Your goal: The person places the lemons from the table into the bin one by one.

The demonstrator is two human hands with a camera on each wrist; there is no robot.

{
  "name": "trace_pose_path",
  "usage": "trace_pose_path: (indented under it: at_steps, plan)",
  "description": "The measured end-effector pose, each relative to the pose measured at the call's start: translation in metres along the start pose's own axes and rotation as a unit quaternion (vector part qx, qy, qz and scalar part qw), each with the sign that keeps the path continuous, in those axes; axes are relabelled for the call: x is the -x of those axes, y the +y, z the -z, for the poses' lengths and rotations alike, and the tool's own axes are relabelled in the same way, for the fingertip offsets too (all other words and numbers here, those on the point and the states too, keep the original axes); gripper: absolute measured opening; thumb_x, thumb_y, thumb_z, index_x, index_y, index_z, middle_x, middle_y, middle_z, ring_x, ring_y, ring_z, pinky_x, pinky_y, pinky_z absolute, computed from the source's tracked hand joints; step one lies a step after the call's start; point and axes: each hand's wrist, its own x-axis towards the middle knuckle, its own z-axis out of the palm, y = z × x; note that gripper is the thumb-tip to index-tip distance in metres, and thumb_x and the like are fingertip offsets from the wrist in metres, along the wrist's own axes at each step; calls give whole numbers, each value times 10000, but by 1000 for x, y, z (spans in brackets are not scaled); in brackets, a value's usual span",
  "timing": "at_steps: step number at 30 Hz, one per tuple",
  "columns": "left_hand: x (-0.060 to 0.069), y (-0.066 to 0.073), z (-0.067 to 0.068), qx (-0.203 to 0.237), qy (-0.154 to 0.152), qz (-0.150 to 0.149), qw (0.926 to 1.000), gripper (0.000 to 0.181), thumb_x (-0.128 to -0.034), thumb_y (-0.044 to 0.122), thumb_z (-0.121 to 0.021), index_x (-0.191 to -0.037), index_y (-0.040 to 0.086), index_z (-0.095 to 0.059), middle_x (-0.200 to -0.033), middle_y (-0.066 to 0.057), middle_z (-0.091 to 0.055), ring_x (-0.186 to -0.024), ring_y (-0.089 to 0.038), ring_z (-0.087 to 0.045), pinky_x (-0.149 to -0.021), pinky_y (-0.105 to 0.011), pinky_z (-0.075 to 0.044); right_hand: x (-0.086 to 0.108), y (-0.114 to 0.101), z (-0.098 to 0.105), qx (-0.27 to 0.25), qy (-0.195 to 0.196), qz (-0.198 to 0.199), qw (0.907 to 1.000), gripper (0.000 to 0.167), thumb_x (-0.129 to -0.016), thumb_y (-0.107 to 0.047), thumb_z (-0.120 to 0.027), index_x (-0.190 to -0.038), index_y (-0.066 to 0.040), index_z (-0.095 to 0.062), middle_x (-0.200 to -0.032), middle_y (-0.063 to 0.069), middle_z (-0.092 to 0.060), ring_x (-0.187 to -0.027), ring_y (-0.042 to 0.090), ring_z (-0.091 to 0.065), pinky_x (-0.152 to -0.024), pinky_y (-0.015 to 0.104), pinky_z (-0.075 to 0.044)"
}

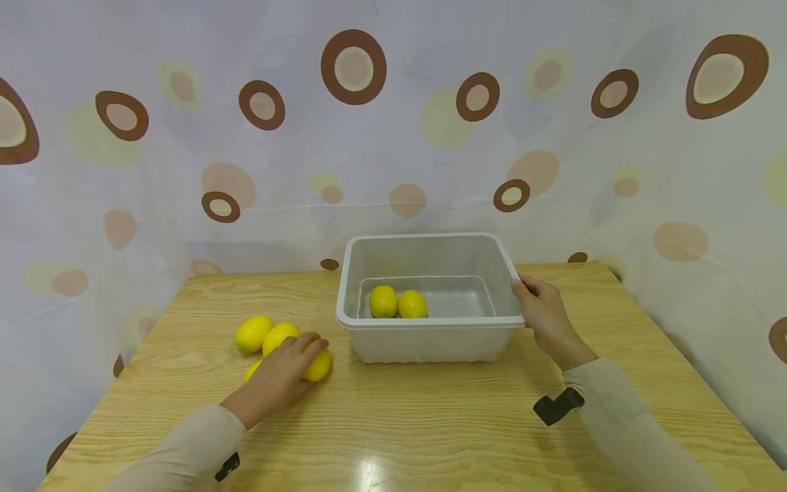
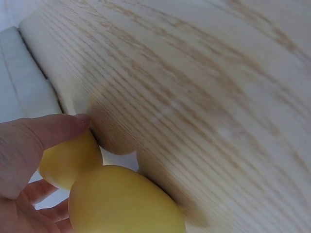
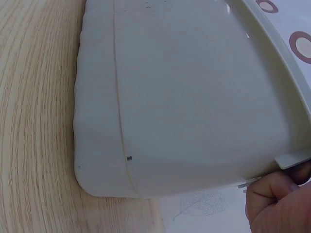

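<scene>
Wooden table point(image 1: 430, 424) | white bin point(image 1: 430, 345) stood on it, two lemons point(image 1: 383, 301) inside | right hand point(image 1: 546, 318) gripped bin's right rim point(image 1: 505, 263) | left hand point(image 1: 281, 374) held one lemon point(image 1: 318, 367), fingers curled round, left of bin | three other lemons point(image 1: 253, 334) just beside

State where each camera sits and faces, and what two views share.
Head: worn there, facing forward and down at table, bin and lemons; left hand, right hand, sleeves show.
Left wrist: worn there, facing table and lemons; thumb and fingers show.
Right wrist: worn there, facing bin's outer wall; part of that hand shows.
Shared: head and right wrist show right hand at bin's rim.
</scene>
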Motion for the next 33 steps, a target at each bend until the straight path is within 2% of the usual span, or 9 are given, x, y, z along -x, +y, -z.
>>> trace_pose_path:
  at_steps: [11,17,22,27,33]
  plan:
    - [-1,2,5,189,-83,6,9998,594,-719,136,-839,-1243,79,-567,-1271,-158,-546,-1070,-359,-562,-923,-466,-489,0,2,0,-87,16,47,9999,535,-1043,-295,-327,-1466,33,-314,-1375,282,-430,-1186,399,-495,-740,212,-537]
    - [-2,1,13,219,102,2,9997,599,-707,182,-846,-1236,103,-576,-1265,-139,-551,-1050,-357,-566,-912,-474,-492,-1,1,0,-104,-8,41,9999,541,-1043,-300,-324,-1474,27,-299,-1388,279,-419,-1202,402,-482,-754,220,-537]
    - [-1,0,22,404,243,-146,9988,647,-681,132,-861,-1248,79,-554,-1260,-144,-539,-1064,-350,-575,-931,-477,-484,-1,3,1,-118,-29,14,9999,550,-1043,-312,-326,-1480,19,-289,-1397,277,-411,-1209,401,-478,-764,225,-537]
    - [-2,-3,35,482,418,-242,9977,696,-656,56,-861,-1259,46,-514,-1249,-154,-524,-1050,-344,-587,-912,-473,-496,-2,4,1,-146,-56,18,9999,549,-1042,-316,-328,-1480,14,-292,-1390,280,-418,-1195,397,-489,-750,219,-536]
    - [-10,-10,64,194,879,-523,9946,723,-654,21,-860,-1275,41,-489,-1256,-173,-518,-1045,-344,-585,-884,-457,-517,-2,3,1,-130,-52,18,9999,555,-1042,-326,-327,-1484,7,-289,-1398,272,-416,-1206,389,-482,-774,234,-531]
